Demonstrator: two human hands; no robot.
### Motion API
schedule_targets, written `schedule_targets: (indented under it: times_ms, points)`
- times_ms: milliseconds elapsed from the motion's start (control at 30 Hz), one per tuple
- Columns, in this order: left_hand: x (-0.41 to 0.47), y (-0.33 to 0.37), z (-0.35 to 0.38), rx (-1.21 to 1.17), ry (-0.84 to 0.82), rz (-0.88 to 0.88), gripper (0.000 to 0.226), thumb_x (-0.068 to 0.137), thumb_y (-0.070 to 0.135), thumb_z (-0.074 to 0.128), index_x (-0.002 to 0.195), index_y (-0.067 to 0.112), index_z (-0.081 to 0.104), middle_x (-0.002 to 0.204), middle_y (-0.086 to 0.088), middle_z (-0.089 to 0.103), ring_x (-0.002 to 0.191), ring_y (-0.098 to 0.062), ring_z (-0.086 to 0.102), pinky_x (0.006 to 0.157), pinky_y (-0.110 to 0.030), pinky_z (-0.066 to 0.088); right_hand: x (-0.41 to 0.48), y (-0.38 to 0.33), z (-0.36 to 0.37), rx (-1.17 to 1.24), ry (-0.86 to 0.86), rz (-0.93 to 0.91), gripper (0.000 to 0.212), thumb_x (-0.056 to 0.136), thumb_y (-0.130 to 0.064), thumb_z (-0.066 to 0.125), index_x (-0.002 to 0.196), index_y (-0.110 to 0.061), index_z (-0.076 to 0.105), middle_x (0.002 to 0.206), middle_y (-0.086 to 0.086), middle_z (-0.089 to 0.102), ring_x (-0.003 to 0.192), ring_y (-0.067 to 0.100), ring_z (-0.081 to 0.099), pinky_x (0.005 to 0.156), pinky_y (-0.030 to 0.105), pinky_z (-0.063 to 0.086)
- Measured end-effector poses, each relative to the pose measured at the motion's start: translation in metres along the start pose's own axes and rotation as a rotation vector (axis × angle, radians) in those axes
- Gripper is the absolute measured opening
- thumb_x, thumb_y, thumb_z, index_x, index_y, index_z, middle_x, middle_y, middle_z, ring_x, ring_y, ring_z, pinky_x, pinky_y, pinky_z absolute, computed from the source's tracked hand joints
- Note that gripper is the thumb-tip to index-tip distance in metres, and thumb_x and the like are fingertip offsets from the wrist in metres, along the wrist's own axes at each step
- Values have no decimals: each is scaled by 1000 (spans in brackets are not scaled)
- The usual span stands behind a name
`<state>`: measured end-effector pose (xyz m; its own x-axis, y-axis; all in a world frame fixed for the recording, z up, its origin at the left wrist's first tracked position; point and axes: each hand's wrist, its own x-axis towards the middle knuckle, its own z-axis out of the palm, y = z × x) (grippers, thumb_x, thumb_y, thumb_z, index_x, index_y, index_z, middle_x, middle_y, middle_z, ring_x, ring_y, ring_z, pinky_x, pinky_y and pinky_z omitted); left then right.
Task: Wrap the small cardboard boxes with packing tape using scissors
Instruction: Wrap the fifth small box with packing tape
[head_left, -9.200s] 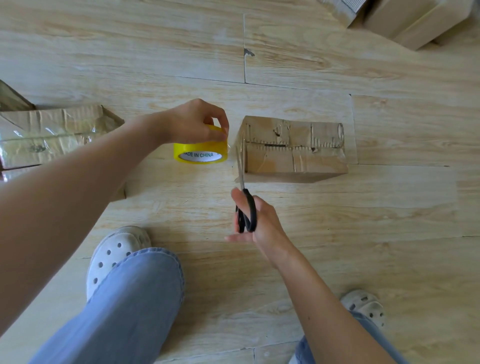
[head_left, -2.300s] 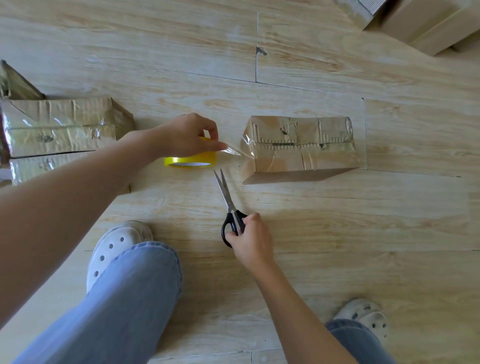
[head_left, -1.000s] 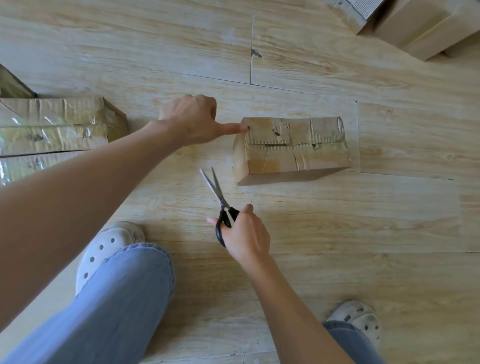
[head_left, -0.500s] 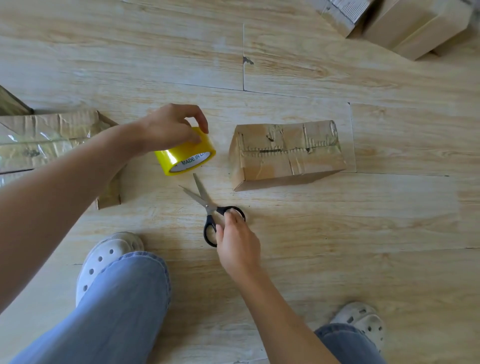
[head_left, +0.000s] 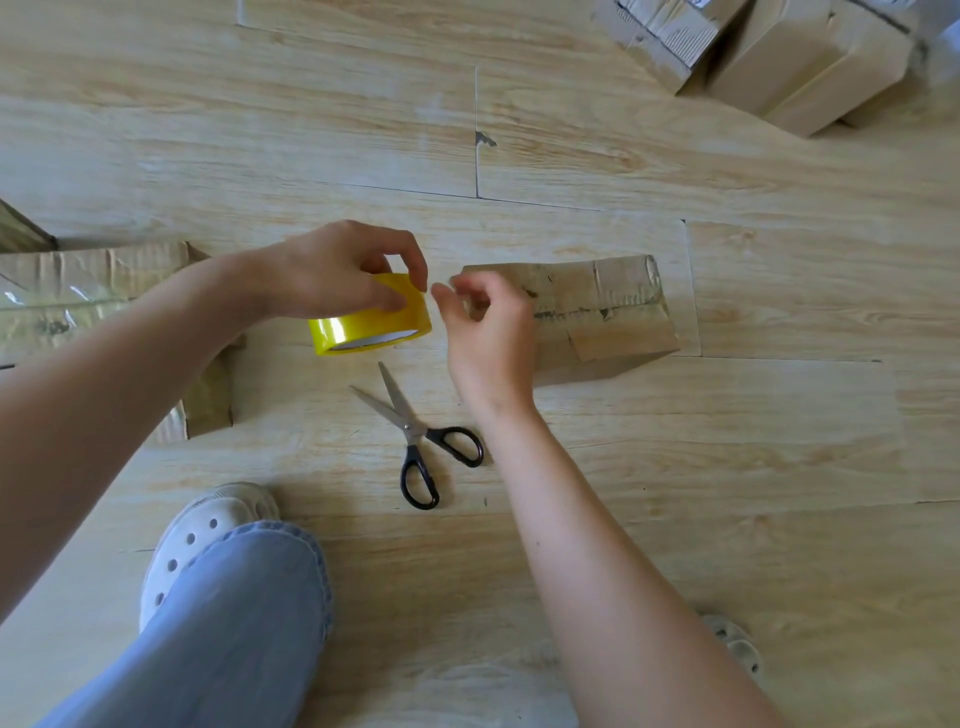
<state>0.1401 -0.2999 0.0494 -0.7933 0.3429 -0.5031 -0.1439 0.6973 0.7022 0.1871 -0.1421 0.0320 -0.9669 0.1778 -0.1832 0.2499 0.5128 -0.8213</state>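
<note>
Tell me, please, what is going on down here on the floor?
A person crouching on the wooden floor is taping cardboard boxes. The left hand grips the yellow tape roll. The right hand, fingers curled, is at the roll's edge, probably after the tape end; whether it pinches it is unclear. The scissors lie on the floor, blades open, untouched. The box behind the right hand already carries tape.
</note>
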Motion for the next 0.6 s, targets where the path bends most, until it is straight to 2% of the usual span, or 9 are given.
schedule_targets:
  times_ms: [67, 200, 267, 333, 367, 400, 467, 533, 600]
  points:
    - [-1, 0, -2, 21, -8, 11, 33, 87, 20, 63, 84, 53, 58, 88, 11, 64, 82, -11, 59, 64, -27, 43, 5, 1, -6, 158, -51, 47, 8, 90, -17, 69, 90, -8, 69, 83, -5, 66, 79, 8, 60, 74, 20, 49]
    - [-2, 0, -4, -24, -23, 57, 34, 87, 29, 67, 91, 61, 56, 89, 20, 66, 84, -4, 63, 67, -23, 47, 10, 4, -21, 213, -67, 9, 8, 89, -18, 69, 84, -12, 72, 75, -9, 67, 70, -1, 60, 68, 10, 46]
    - [-5, 4, -2, -125, -6, 110, 55, 78, 39, 72, 114, 69, 44, 101, 32, 62, 87, -3, 66, 74, -22, 50, 15, 6, -31, 182, -39, -20, 10, 90, -18, 68, 82, -14, 72, 72, -10, 66, 66, -4, 57, 66, 7, 43]
    - [-9, 5, -3, -254, -24, 113, 93, 61, 50, 77, 138, 57, 27, 108, 21, 66, 88, -9, 69, 76, -24, 53, 20, 9, -41, 163, -10, -1, 12, 90, -19, 68, 79, -17, 70, 71, -11, 65, 63, -4, 56, 66, 10, 44]
    - [-12, 7, -3, -280, -53, 99, 100, 55, 59, 80, 141, 47, 32, 100, 12, 72, 87, -10, 70, 75, -24, 53, 22, 10, -47, 165, 5, 21, 14, 90, -20, 68, 77, -18, 69, 70, -11, 65, 63, -3, 56, 67, 12, 45]
    - [-15, 8, -4, -277, -77, 98, 97, 49, 67, 80, 135, 38, 46, 92, 6, 74, 85, -10, 71, 75, -24, 52, 24, 12, -52, 171, 14, 39, 16, 90, -19, 68, 74, -20, 68, 68, -12, 65, 61, -4, 56, 66, 13, 45]
    - [-15, 10, -6, -228, -92, 91, 64, 51, 71, 77, 101, 33, 70, 82, 4, 74, 77, -9, 69, 72, -23, 50, 27, 14, -60, 183, 19, 51, 19, 90, -18, 69, 71, -23, 68, 65, -14, 64, 56, -9, 54, 62, 10, 44]
    - [-9, 10, -6, -72, -20, 37, 41, 58, 69, 73, 77, 31, 73, 69, 6, 69, 65, -7, 63, 60, -19, 45, 29, 14, -65, 197, 44, 56, 18, 90, -17, 68, 73, -21, 69, 66, -12, 65, 54, -10, 53, 61, 9, 43]
    - [0, 7, -4, 89, 108, -51, 40, 68, 64, 66, 72, 24, 71, 66, 3, 64, 64, -11, 60, 54, -24, 42, 31, 14, -67, 192, 63, 62, 15, 90, -17, 68, 75, -19, 69, 67, -11, 66, 56, -9, 55, 62, 11, 45]
